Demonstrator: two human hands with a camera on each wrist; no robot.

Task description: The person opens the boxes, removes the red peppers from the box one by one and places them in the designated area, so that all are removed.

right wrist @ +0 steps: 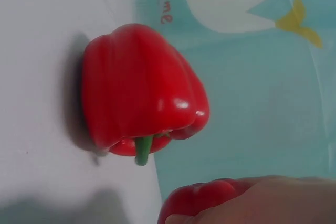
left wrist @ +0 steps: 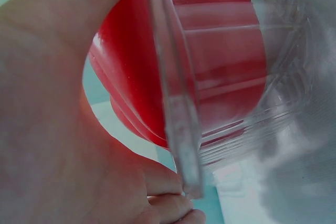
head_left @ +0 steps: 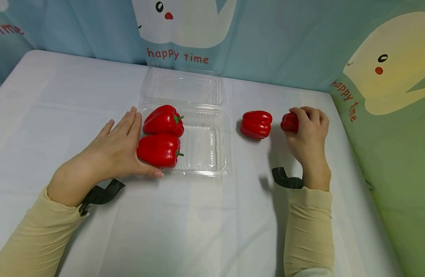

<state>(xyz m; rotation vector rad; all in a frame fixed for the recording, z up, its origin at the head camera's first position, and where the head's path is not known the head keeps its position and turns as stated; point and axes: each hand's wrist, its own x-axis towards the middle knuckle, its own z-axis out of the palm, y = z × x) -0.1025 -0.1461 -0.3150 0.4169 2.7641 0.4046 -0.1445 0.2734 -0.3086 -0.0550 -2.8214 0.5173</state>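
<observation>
Two red bell peppers, the upper one (head_left: 163,120) and the lower one (head_left: 158,151), lie side by side in the left half of a clear plastic box (head_left: 219,159), green stems pointing right. My left hand (head_left: 117,152) rests along the box's left edge with straight fingers, the thumb at the front rim; its wrist view shows red through the ribbed box wall (left wrist: 226,72). At the right, my right hand (head_left: 309,132) grips another red bell pepper (head_left: 289,123), partly hidden by the fingers. Left of it, a loose bell pepper (head_left: 256,125) lies on its side, green stem visible in the right wrist view.
The box's clear lid (head_left: 183,88) is folded back behind it, near the rear curtain (head_left: 268,42). A white cloth covers the table (head_left: 184,231). A green curtain (head_left: 399,161) runs along the right edge. Black straps (head_left: 103,192) hang at both wrists.
</observation>
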